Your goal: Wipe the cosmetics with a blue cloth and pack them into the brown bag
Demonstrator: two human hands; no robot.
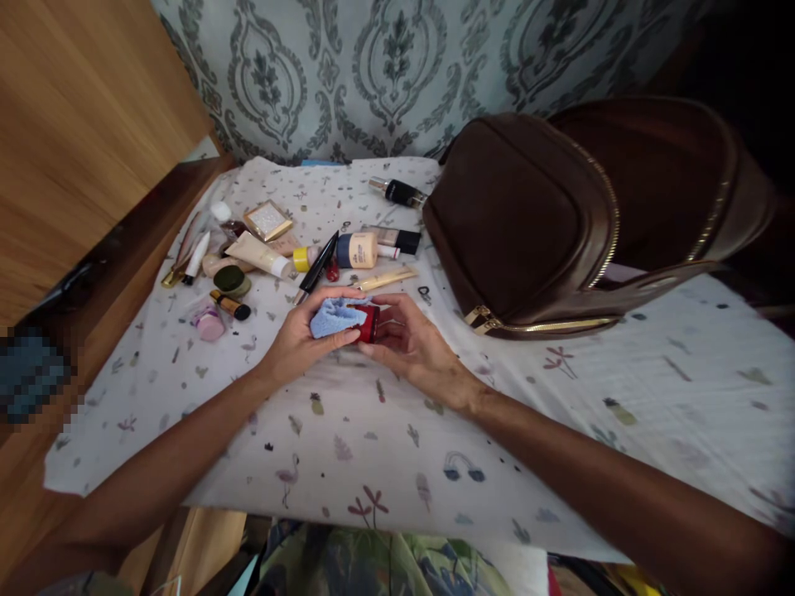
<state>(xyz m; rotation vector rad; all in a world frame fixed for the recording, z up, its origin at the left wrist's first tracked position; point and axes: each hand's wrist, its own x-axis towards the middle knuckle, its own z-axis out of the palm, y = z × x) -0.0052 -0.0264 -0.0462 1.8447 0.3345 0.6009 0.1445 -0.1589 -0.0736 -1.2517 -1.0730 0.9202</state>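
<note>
1. Red glossy container (368,324), between my two hands, in front of me. It looks hard, smooth and light, probably slick where bare; it may be fragile, though I cannot tell whether it is glass.
2. My left hand (305,333) pinches a soft blue cloth (336,317) against its left part, thumb in front. My right hand (415,341) curls around its right end, fingers bent. Its sides seem the surest place to hold.
3. White printed tablecloth (344,447), spread beneath everything.
4. Brown bag (513,219), unzipped, beyond my right hand; it limits room on that side.
5. Beyond my hands, toward the left: a cream squeeze tube (257,252), a navy-and-cream bottle (358,250) and a square compact (268,221).
6. Slender black tube (318,268), slanting down close to my left fingers, the likeliest thing to knock.
</note>
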